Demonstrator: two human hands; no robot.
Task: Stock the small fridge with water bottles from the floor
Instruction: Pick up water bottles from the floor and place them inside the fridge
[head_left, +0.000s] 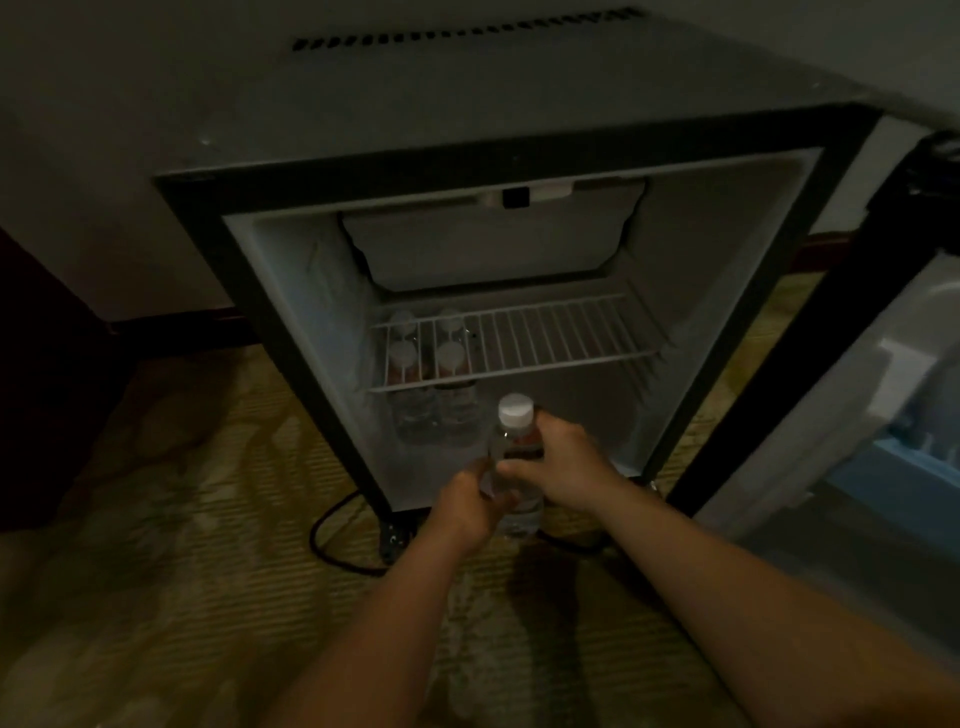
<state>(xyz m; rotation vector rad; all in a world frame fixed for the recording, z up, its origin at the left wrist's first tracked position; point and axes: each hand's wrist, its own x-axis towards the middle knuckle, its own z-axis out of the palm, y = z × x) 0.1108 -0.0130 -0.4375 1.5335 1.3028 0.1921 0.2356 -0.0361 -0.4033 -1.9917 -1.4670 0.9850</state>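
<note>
- Head view, dim light. Small fridge (467, 165) stands on patterned carpet (182, 571), door (831, 389) swung open to the right.
- Four capped bottles (431, 410) stand in a two-by-two block at the left of the lower compartment, under the wire shelf (545, 338). The shelf itself looks bare.
- Water bottle (514, 434) is upright, white cap on top, just in front of the fridge's bottom sill and right of the stocked block. Cannot tell whether its base touches the carpet.
- Right grip (558, 460) is wrapped round the upper body at the label band, just under the cap.
- Left grip (470, 506) is curled round the lower body, thumb across the front.
- Handling, judged: full and sealed, so moderately heavy. Thin clear wall will dent under squeeze and may be slick. Label band and shoulder are the stiffer holds; the cap alone is a poor one.
- Black cable (332, 540) loops on the carpet at the fridge's front left foot.
</note>
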